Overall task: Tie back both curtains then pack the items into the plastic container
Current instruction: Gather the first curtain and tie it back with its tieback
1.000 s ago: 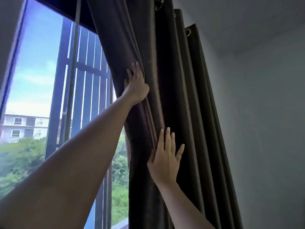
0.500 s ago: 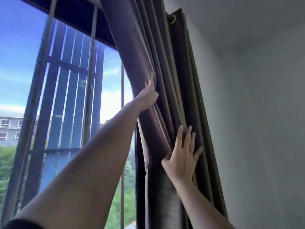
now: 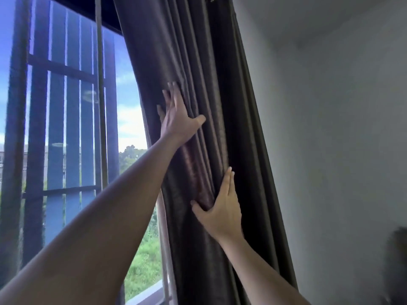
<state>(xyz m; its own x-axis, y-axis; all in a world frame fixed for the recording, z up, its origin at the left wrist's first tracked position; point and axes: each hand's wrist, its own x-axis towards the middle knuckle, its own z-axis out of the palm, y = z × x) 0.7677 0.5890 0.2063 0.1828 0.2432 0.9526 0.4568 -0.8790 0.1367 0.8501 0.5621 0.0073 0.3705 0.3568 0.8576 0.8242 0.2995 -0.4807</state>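
A dark brown curtain [image 3: 211,102] hangs gathered in tight folds at the right side of the window, next to the wall. My left hand [image 3: 176,119] lies flat high on its left folds, fingers straight and thumb spread to the right. Lower down, my right hand [image 3: 222,208] presses on the folds with straight fingers, its thumb tucked against a fold to the left. No tie-back or plastic container is in view.
The window [image 3: 66,128] with vertical bars fills the left side, with sky and greenery beyond. A plain white wall [image 3: 330,150] stands to the right of the curtain. A blurred dark object [image 3: 396,260] shows at the right edge.
The curtain has been pushed further right and bunched tighter toward the wall. Both hands moved right with it, and my left hand now lies flat with its thumb spread.
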